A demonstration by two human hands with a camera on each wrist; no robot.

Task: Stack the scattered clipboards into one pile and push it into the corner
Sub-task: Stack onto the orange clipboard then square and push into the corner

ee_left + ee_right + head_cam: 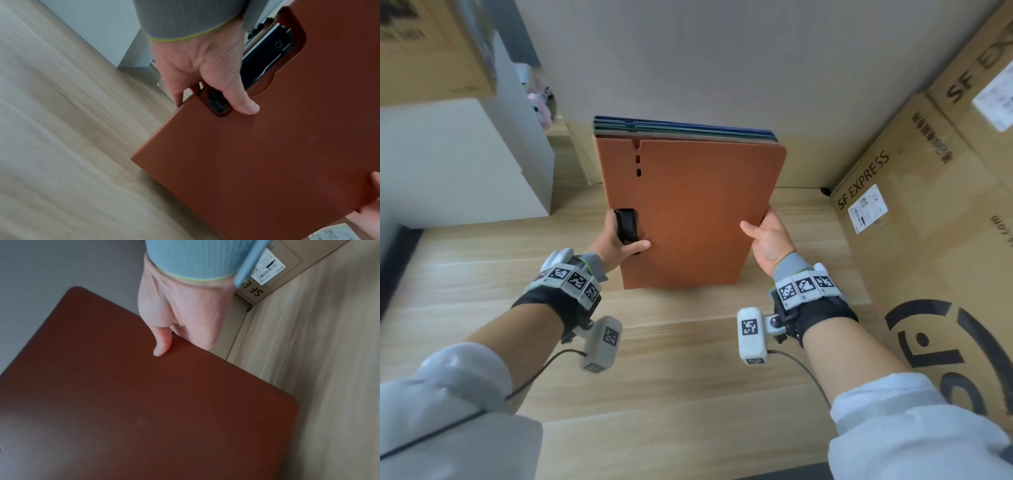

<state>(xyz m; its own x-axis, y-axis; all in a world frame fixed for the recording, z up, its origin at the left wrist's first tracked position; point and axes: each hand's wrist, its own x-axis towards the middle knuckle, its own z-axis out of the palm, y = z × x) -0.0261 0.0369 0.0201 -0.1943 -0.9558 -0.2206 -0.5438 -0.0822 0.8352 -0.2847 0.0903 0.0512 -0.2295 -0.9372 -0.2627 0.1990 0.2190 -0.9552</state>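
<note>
Clipboards (688,205) form one pile, held above the pale wood-grain bench (671,359) near its far edge, before the plain wall at 12 o'clock. Its top board is a flat brown rectangle with rounded corners and a fine ribbed texture; thin blue and green edges of the boards beneath show along its far side. A glossy black clip (626,226) sits in a cutout on the pile's 9 o'clock edge. The left hand (616,243) grips that edge, thumb pressed flat on the brown face beside the clip, fingers tucked under. The right hand (770,240) clasps the 3 o'clock edge the same way, thumb on top. A white box (458,161) stands at 10 o'clock, and printed cardboard cartons (914,205) line the bench at 3 o'clock.
</note>
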